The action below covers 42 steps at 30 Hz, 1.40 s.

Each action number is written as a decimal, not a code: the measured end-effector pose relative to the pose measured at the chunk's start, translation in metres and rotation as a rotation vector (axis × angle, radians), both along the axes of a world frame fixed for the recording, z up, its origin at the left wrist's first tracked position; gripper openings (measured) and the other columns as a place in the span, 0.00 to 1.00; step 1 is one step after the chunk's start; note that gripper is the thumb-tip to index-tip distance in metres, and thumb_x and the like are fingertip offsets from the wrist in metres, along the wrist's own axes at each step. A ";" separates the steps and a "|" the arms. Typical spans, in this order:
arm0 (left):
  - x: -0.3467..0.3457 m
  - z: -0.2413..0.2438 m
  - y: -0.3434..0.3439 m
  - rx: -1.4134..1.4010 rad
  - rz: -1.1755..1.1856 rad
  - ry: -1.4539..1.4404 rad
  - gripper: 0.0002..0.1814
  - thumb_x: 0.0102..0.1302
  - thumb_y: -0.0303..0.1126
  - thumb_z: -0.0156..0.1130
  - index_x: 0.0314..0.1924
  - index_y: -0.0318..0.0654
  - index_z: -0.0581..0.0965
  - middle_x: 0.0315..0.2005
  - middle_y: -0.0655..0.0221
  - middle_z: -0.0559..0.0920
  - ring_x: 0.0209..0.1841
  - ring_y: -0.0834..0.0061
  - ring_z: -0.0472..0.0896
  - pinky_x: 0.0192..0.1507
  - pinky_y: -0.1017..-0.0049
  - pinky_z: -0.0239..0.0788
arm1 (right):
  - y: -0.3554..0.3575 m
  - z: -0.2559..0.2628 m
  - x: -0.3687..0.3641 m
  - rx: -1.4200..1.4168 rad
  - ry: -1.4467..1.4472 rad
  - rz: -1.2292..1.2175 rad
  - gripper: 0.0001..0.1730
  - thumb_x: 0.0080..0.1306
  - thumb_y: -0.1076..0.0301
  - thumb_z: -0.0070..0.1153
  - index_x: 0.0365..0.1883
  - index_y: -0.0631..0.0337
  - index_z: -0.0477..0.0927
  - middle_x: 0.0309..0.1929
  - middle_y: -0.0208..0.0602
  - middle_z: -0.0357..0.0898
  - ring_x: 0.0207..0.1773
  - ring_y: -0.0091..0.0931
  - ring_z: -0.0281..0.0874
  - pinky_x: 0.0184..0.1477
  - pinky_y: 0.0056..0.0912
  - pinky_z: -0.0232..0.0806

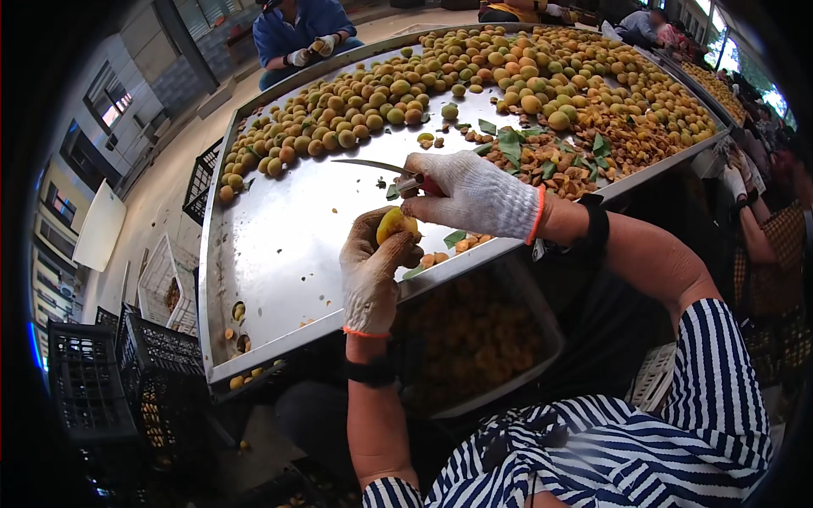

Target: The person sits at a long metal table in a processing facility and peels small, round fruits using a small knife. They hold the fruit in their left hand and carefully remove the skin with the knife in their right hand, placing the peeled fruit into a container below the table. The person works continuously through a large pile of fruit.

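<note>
My left hand [375, 279], in a soiled white knit glove, grips a yellow apricot [389, 223] between thumb and fingers. In my right hand [476, 193], also gloved, is a small knife with a red handle and a thin curved blade [380, 165]. The blade points left, above the apricot and apart from it. Both hands are over the near edge of a metal sorting table [279, 235]. Whole apricots [375, 101] are heaped along its far side. To the right of my hands lies a pile of apricot pits and scraps [559, 174] with green leaves [510, 145].
Below the table edge, a tub [552, 336] holds apricot pieces in shadow. Black plastic crates [89, 381] and a white crate [184, 279] stand left. A hole [243, 343] opens in the table's left corner. Across the table, a person [298, 32] in blue handles fruit; others work at right.
</note>
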State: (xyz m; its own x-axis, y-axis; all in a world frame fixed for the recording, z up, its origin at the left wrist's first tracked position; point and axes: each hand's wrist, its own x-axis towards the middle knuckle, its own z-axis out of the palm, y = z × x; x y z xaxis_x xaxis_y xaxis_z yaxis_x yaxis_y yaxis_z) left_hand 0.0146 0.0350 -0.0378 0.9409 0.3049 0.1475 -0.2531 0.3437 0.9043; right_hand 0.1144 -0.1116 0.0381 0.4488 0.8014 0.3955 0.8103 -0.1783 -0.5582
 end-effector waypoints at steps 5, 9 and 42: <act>0.001 -0.001 0.002 0.025 -0.025 -0.021 0.16 0.62 0.26 0.60 0.49 0.29 0.72 0.34 0.63 0.79 0.33 0.78 0.78 0.32 0.81 0.69 | 0.005 -0.006 -0.002 -0.021 0.057 0.003 0.13 0.62 0.63 0.58 0.37 0.64 0.73 0.23 0.41 0.74 0.28 0.26 0.76 0.32 0.30 0.68; 0.000 -0.001 0.001 -0.004 -0.012 -0.022 0.17 0.61 0.27 0.59 0.50 0.31 0.73 0.34 0.65 0.79 0.32 0.80 0.76 0.33 0.81 0.67 | 0.009 -0.016 0.001 0.016 0.289 -0.026 0.16 0.62 0.60 0.54 0.39 0.66 0.74 0.24 0.40 0.77 0.28 0.29 0.77 0.33 0.32 0.70; 0.014 -0.011 -0.006 -0.437 -0.099 -0.213 0.19 0.70 0.30 0.50 0.58 0.28 0.65 0.52 0.59 0.75 0.54 0.69 0.77 0.55 0.72 0.73 | 0.081 -0.001 -0.010 0.938 0.144 -0.042 0.08 0.62 0.70 0.58 0.36 0.62 0.73 0.22 0.37 0.77 0.24 0.25 0.77 0.27 0.28 0.68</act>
